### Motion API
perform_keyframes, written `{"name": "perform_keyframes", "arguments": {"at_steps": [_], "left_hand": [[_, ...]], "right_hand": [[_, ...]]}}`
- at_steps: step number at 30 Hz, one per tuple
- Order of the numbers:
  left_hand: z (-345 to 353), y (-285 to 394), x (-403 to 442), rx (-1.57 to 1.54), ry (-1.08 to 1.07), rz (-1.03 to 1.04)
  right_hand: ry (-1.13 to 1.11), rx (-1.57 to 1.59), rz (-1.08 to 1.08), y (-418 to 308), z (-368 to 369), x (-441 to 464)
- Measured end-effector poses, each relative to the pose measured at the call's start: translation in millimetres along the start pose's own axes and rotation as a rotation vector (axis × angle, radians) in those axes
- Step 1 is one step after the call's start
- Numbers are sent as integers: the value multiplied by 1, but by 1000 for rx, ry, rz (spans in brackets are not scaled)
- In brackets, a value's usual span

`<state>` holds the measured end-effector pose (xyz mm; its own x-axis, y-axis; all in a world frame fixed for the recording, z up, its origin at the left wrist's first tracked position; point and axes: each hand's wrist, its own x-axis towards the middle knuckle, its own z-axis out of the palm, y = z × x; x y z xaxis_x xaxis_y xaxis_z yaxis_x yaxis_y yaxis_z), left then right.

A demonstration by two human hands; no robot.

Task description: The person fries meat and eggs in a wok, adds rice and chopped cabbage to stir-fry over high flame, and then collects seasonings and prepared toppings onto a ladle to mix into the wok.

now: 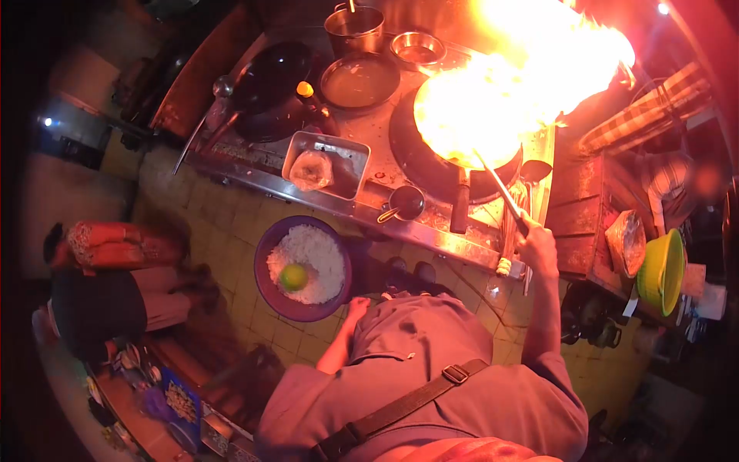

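My right hand (536,248) is wrapped round the handle of a long-handled cooking utensil (499,179). Its head disappears into tall bright flames (531,85) over the wok (404,142), so ladle or spatula cannot be told. The wok's wooden handle (460,202) points towards me, apart from my hand. My left hand (356,308) hangs low at my side, close to the rim of a purple tub (265,289); its fingers are too small to make out. White rice (315,258) fills that tub, with a round green thing (293,277) on top.
On the steel stove (269,181) stand a metal tray (354,173), a small black pan (408,202), a wide pan (360,81), a pot (354,27) and a dark wok (273,73). Other people are at left (100,308) and right (668,181). A green basket (660,269) is at right.
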<state>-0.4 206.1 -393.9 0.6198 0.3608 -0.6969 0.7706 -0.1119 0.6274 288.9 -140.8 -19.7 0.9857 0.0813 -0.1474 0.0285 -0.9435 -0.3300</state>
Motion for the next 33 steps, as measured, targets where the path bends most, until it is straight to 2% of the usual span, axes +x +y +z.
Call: {"name": "perform_keyframes", "arguments": {"at_steps": [2, 4, 6, 8, 11, 14, 16, 18, 20, 22, 24, 26, 27, 28, 29, 30, 31, 32, 33], "left_hand": [[1, 3, -1, -6, -51, 35], [-1, 19, -8, -271, -127, -193], [-3, 21, -13, -245, -153, -255], [0, 26, -13, -135, -146, -282], [0, 30, -8, -33, -229, -288], [3, 40, -15, -143, -182, -267], [3, 25, -13, -219, -203, -255], [6, 31, -17, -247, -173, -257], [8, 35, -24, -291, -99, -264], [6, 27, -29, -82, -87, -304], [9, 18, -30, -185, 30, -294], [14, 8, -42, -194, 107, -178], [20, 5, -46, -92, 194, -135], [20, 1, -54, -146, 269, 186], [27, -4, -72, -167, 361, 494], [41, 0, -92, -300, 440, 214], [41, 14, -110, -435, 494, -45], [44, 20, -142, -628, 533, -140], [61, 3, -157, -748, 602, -110]], "right_hand": [[29, -65, 54, -10, -1, -10], [93, -102, 198, -10, 34, -3], [192, 47, 136, -16, 72, 10], [175, 110, 79, -10, 104, 26], [49, 97, -27, -5, 70, 20], [18, 45, 78, -30, 4, -11], [-25, 81, 73, -23, 2, -28], [-40, 266, 40, -12, -5, -42], [1, 237, -87, 27, 13, -40], [15, 216, -264, 29, 26, -29], [-14, 129, 65, 1, 38, -16], [202, 154, -291, 55, 122, 28], [57, 470, -113, 48, 130, 36], [-133, 745, 87, 42, 138, 45], [-63, 721, -22, 57, 161, 69], [-312, 1070, 124, 73, 166, 88], [-218, 1002, 56, 82, 176, 99], [-419, 708, -224, 140, 199, 147], [-283, 358, -344, 134, 191, 156]]}}
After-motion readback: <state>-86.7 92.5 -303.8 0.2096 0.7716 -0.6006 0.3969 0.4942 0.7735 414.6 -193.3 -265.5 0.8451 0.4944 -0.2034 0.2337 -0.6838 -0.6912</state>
